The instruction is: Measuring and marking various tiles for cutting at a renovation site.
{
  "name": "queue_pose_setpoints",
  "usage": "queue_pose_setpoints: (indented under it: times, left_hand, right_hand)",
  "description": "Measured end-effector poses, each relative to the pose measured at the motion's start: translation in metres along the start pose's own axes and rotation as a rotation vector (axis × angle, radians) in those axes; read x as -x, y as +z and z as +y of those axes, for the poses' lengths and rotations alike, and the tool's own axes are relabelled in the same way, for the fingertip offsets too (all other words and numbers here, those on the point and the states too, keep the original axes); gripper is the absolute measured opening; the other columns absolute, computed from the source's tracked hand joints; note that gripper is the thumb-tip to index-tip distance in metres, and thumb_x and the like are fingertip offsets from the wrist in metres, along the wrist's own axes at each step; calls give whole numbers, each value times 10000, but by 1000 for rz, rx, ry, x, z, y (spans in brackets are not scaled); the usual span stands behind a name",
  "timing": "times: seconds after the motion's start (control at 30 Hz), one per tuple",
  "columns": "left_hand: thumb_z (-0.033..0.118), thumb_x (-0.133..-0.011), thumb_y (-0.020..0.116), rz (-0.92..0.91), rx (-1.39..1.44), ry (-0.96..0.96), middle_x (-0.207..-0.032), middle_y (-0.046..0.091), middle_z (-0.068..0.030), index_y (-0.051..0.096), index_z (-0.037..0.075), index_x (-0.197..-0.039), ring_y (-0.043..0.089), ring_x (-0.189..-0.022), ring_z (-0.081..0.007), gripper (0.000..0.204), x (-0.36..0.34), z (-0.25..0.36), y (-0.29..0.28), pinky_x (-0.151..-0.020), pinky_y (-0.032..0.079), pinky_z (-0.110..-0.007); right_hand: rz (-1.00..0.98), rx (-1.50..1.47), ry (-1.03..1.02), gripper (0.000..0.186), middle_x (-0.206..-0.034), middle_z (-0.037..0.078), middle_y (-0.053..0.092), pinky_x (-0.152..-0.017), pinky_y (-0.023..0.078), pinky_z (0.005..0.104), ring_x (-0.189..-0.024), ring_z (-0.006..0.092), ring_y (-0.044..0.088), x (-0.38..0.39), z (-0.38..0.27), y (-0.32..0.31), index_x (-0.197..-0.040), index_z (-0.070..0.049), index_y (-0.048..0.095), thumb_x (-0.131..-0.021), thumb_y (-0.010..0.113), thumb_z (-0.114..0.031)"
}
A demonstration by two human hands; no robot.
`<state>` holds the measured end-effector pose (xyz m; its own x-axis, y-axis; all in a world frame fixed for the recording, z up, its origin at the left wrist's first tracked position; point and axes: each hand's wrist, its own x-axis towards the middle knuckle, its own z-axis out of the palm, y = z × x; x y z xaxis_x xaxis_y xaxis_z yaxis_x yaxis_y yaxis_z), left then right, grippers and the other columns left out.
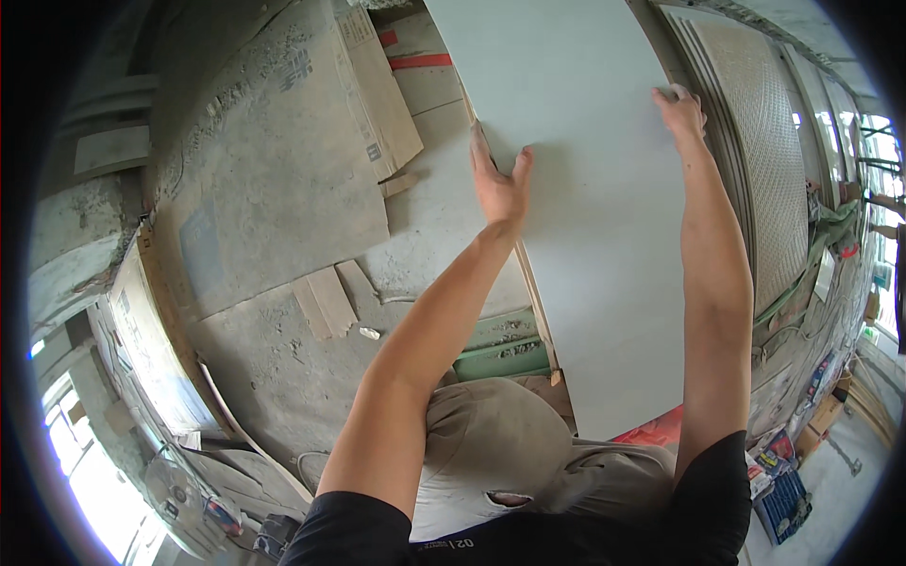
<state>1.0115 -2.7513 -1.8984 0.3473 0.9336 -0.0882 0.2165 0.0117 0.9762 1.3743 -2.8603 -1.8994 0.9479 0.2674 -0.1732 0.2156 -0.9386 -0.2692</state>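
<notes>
Just past the knee [500, 410] lies the pale panel [599, 226]: the left hand [500, 193] half-opens around its left edge, and farther up, the right hand [683, 115] curls round its right, beside stacked sheets [760, 151]. Even pressure should prevent twisting.

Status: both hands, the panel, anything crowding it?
Left hand and right hand gripping opposite long edges of pale panel. Near end close to trouser leg. Stacked patterned sheets close on its right.
</notes>
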Motion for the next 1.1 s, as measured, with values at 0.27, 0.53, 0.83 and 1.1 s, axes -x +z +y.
queue_pose_setpoints:
  times: [0.27,0.53,0.83,1.1]
  left_hand:
    - [311,-958,835,3,-40,74,-1680,401,-275,344,16,-1680,348,-1600,-420,922,1,-8,-14,-1296,342,-500]
    - [307,-933,819,-1309,-366,962,-1718,454,-72,626,191,-1515,339,-1638,-278,624,123,-7,-111,-1346,278,-553]
    - [278,-918,825,-1415,-321,1088,-1590,620,-49,771,162,-1326,490,-1554,-282,427,175,-13,-60,-1319,340,-518]
    - [310,-930,827,-1411,-373,1102,-1574,640,-69,766,164,-1370,506,-1544,-318,468,186,-15,-66,-1309,333,-508]
  right_hand:
    - [76,-230,-329,797,-1514,226,601,-1182,451,528,-1438,414,536,51,46,-2,-1556,-121,587,-963,728,-633]
    - [175,-53,-27,484,-1294,198,722,-1055,536,463,-1226,389,673,258,265,-44,-1291,-30,765,-1013,765,-427]
    - [324,-98,-109,464,-1177,156,745,-987,557,459,-1112,390,697,268,302,-47,-1190,-70,798,-914,847,-440]
    - [339,-173,2,502,-1185,160,720,-1009,540,452,-1152,368,680,283,279,-48,-1241,-47,795,-951,808,-456]
